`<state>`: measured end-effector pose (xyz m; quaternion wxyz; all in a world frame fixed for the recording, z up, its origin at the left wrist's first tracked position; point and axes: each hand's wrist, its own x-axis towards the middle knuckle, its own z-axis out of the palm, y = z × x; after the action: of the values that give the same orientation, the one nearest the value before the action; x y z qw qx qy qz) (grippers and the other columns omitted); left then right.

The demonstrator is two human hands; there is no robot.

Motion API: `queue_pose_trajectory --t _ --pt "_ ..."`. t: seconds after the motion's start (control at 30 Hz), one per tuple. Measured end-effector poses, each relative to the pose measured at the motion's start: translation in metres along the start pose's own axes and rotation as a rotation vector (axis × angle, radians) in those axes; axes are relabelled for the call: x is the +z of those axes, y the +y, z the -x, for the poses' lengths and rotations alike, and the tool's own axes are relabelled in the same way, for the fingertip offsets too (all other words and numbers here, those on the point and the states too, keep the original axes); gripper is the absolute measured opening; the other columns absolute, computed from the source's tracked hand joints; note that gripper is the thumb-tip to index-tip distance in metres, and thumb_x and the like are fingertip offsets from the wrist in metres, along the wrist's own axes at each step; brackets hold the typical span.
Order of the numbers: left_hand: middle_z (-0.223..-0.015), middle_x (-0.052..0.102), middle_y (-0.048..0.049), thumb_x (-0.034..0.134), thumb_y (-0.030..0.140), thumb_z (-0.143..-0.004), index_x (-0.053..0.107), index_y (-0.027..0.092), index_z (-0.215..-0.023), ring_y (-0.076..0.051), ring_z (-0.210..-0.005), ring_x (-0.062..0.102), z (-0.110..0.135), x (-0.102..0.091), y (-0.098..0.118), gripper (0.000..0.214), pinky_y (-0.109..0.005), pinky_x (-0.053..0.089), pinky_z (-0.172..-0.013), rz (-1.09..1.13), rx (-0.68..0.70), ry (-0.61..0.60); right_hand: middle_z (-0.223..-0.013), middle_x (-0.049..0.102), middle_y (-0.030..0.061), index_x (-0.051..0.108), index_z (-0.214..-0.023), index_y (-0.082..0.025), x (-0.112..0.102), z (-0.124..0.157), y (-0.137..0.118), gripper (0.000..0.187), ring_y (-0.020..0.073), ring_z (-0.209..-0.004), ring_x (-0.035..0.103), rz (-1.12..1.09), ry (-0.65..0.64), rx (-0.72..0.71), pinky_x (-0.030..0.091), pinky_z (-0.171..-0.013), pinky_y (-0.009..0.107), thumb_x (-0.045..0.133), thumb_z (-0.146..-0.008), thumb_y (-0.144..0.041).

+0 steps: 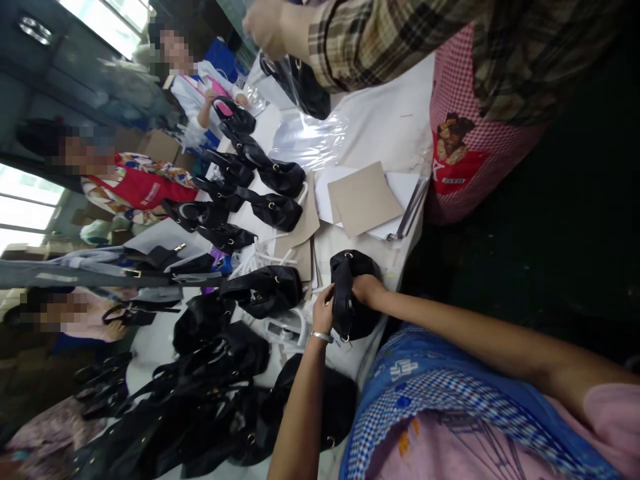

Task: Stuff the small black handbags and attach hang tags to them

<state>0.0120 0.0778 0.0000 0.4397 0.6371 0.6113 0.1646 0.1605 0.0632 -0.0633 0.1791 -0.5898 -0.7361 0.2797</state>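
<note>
Left hand (324, 312) and right hand (367, 291) at white table's (385, 113) edge, on black bag (343, 300): left clamped on its side, right inside, grip can't tell. Paper stack (406, 189) beyond, cardboard sheet (365, 200) on top. Silver bracelet (323, 337) by left hand.

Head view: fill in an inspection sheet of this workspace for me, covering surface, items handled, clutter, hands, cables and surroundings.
Surface: white table, partly covered by bags and sheets.
Items handled: one black bag between the person's hands; other black bags crowd the table.
Clutter: brown card on white sheets; clear plastic beyond; white cord-like strips among the bags.
Hands: left hand touches the bag's side; right hand is at the bag too, fingers hidden.
Cables: nothing seen for certain.
Surroundings: a co-worker's plaid sleeve over the table; a red apron on someone across it.
</note>
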Motion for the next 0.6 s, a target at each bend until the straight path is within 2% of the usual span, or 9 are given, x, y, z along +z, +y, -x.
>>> queue_pose_trajectory --t 0.1,0.2,0.27,0.37,0.47,0.6 --pt "-0.096 0.070 -0.0117 0.054 0.026 -0.080 0.065 0.011 -0.099 -0.021 -0.089 0.063 -0.001 0.002 -0.005 0.027 -0.033 0.050 -0.083 0.057 -0.045 0.042 -0.085 0.070 0.0129 0.064 -0.092 -0.011 0.008 0.005 0.006 0.019 0.0213 -0.078 0.066 0.020 -0.007 -0.012 0.049 -0.071 0.029 0.046 -0.087 -0.014" --pt "-0.091 0.070 -0.0111 0.058 0.024 -0.077 0.063 0.010 -0.101 -0.019 -0.081 0.064 -0.004 0.008 -0.008 0.028 -0.031 0.051 -0.079 0.092 -0.040 0.045 -0.087 0.069 0.0129 0.062 -0.099 -0.010 0.011 0.012 0.013 0.020 0.0221 -0.085 0.065 0.019 0.000 -0.051 0.049 -0.078 0.031 0.046 -0.089 -0.018" --pt "-0.095 0.069 -0.0109 0.060 0.020 -0.074 0.063 0.012 -0.101 -0.020 -0.084 0.064 -0.006 0.010 -0.011 0.028 -0.032 0.050 -0.081 0.081 -0.036 0.068 -0.093 0.068 0.0124 0.059 -0.106 -0.011 0.010 0.018 0.018 0.024 0.0218 -0.091 0.063 0.006 0.012 -0.091 0.048 -0.083 0.033 0.046 -0.090 -0.022" --pt "-0.100 0.068 -0.0092 0.060 0.011 -0.070 0.063 0.015 -0.100 -0.021 -0.091 0.063 -0.008 0.009 -0.019 0.031 -0.034 0.048 -0.087 0.032 -0.041 0.125 -0.105 0.065 0.0126 0.057 -0.113 -0.013 0.004 0.029 0.022 0.029 0.0218 -0.100 0.058 -0.020 0.104 -0.226 0.045 -0.088 0.036 0.045 -0.091 -0.028" --pt "-0.103 0.068 -0.0081 0.060 0.011 -0.070 0.063 0.016 -0.103 -0.021 -0.096 0.061 -0.009 0.008 -0.026 0.033 -0.035 0.047 -0.091 0.022 -0.019 0.132 -0.116 0.062 0.0140 0.055 -0.120 -0.015 -0.008 0.040 0.025 0.038 0.0258 -0.103 0.053 0.009 0.162 -0.327 0.044 -0.086 0.042 0.047 -0.090 -0.036" --pt "-0.107 0.066 -0.0098 0.063 0.019 -0.073 0.062 0.016 -0.107 -0.022 -0.102 0.060 -0.008 0.009 -0.028 0.035 -0.037 0.046 -0.093 0.022 0.030 0.116 -0.123 0.057 0.0156 0.051 -0.127 -0.015 -0.025 0.042 0.033 0.061 0.0279 -0.101 0.051 0.023 0.004 -0.374 0.043 -0.081 0.041 0.057 -0.079 -0.052"
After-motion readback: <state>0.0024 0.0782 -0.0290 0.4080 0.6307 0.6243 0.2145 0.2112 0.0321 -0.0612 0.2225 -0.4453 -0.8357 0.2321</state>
